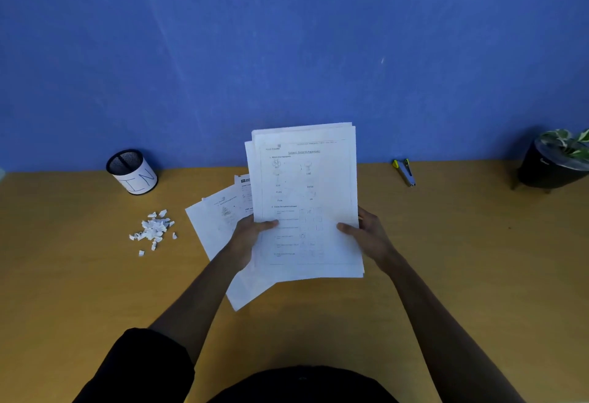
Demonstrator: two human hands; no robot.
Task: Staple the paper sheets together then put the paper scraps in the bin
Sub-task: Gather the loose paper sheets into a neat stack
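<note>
1. Head view: the person holds a stack of paper sheets (304, 202) up off the wooden desk (446, 259), printed side toward them. The left hand (250, 237) grips the stack's left edge, thumb curled over the front; the right hand (369, 233) grips the right edge the same way, thumb on the page.

2. The stack is the landmark. Its top edges are stepped, so the sheets are not yet squared. Under and to the left of it more loose sheets (220, 227) lie fanned on the desk.

3. Further left of the stack sits a heap of paper scraps (153, 230); beyond them, near the blue wall (287, 36), stands the mesh bin (132, 171) with a white label.

4. Right of the stack, well apart, lies the stapler (404, 173); a potted plant (557, 160) stands further right.

5. The step in hand looks like gathering and aligning. I would loosen both grips slightly, tap the bottom edge on the desk until the corners meet, add the fanned sheets, then pinch one corner firmly before reaching for the stapler.
</note>
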